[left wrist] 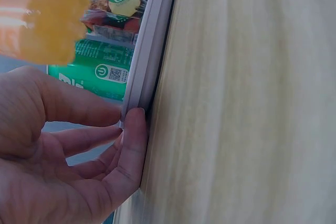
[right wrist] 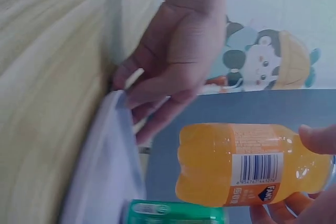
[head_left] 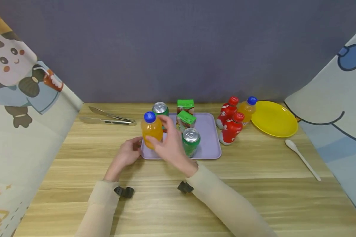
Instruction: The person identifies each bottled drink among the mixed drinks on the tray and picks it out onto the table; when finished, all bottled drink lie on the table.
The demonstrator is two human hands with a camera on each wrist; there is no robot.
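Observation:
My right hand (head_left: 173,144) grips an orange soda bottle (head_left: 152,130) with a blue cap, upright over the left part of a lilac tray (head_left: 209,144). In the right wrist view the bottle's base (right wrist: 194,166) stands off the tray. My left hand (head_left: 129,153) pinches the tray's rim (left wrist: 144,61) at the front left corner, between thumb and fingers. A green can (head_left: 191,144) stands near the tray's front edge; another green can (head_left: 161,108) is at the back left, partly hidden. Two small green-topped cartons (head_left: 186,119) stand behind the front can.
Right of the tray stand two red bottles (head_left: 231,130) and another orange soda bottle (head_left: 247,110). Beyond them lie a yellow plate (head_left: 274,120) and a white spoon (head_left: 304,161). Metal tongs (head_left: 111,120) lie at the back left. A grey panel (head_left: 178,52) rises behind the table.

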